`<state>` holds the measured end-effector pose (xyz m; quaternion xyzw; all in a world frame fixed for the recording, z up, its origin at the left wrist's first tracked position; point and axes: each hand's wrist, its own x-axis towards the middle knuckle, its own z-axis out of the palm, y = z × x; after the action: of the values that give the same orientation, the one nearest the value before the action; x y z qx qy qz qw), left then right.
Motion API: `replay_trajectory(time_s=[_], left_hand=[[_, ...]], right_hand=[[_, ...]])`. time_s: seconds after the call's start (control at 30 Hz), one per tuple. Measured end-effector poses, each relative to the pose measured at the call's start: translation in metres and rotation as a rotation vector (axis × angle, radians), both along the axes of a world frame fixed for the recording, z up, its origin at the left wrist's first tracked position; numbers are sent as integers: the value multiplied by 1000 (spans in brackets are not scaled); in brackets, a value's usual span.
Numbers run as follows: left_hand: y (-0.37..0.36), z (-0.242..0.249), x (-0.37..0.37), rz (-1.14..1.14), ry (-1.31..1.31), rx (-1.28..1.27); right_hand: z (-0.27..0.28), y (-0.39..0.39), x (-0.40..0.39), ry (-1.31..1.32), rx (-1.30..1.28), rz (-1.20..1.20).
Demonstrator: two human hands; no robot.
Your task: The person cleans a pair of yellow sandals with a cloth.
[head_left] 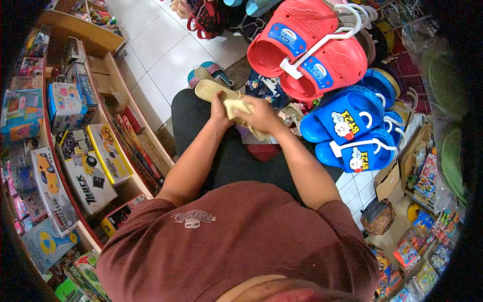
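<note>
A pale yellow sandal [205, 90] is held above my lap, its toe end pointing to the upper left. My left hand [220, 109] grips it by the side, with the fingers partly hidden beneath. Closed on a light yellow cloth [238, 107], my right hand [260, 115] presses against the sandal's upper part. More pale yellow material hangs below the right hand; whether it is cloth or a second sandal I cannot tell.
Red clogs [307, 48] and blue slippers [347, 128] hang on white hangers at the right. Shelves with toy boxes [86, 171] line the left. Teal-striped footwear [214, 73] lies on the white tiled floor [156, 65]. Packaged toys [427, 178] stand at the far right.
</note>
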<state>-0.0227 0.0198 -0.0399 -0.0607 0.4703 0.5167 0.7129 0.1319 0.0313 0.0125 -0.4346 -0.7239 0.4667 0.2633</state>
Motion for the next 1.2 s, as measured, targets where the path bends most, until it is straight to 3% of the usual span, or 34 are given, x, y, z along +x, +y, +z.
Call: replay_trajectory(time_s=[0.1,0.23,0.3,0.4,0.5,0.57,0.63,0.7,0.77,0.83,0.9,0.97,1.03,1.1,1.13,1.2], left_hand=[[0,-6,-6,-26,-75,-17],[3,6,3,51,6,-13],[4,3,0,28,-22,-48],[4,-17,-5,-20,-44,20],[1,-16,-9,-88,-38,9],[0,-12,-12,-124,20,22],[3,-13,-5,-47,-57,-39],[3,-16,-3,-10,45,-78],[6,-34,-6,-48,10,-30],[0,-36,-11,-70,65,23],[3,-48,-20,-90,-120,-3],[-1,-13,-13,-100,56,-84],[3,1,-2,26,-5,-39],[4,2,-3,16,-15,-91],[5,4,-2,28,-13,-80],[6,7,0,52,-7,-55]], right_hand=[[11,-2,-1,-66,-67,76],[3,13,6,-48,9,-270],[8,14,9,-187,3,-413],[5,7,9,-76,-23,-34],[10,0,2,-54,-117,161],[11,3,1,-32,-223,30],[16,14,7,-72,-86,-129],[1,17,9,-172,-24,-331],[-3,14,7,-14,-7,-121],[1,1,-1,-69,-30,65],[14,-9,-7,114,-64,130],[-9,0,-8,-106,-59,7],[17,10,1,-58,-39,-162],[-2,18,7,-119,60,-285],[-5,15,10,-193,25,-273],[-14,9,4,-78,-21,-218]])
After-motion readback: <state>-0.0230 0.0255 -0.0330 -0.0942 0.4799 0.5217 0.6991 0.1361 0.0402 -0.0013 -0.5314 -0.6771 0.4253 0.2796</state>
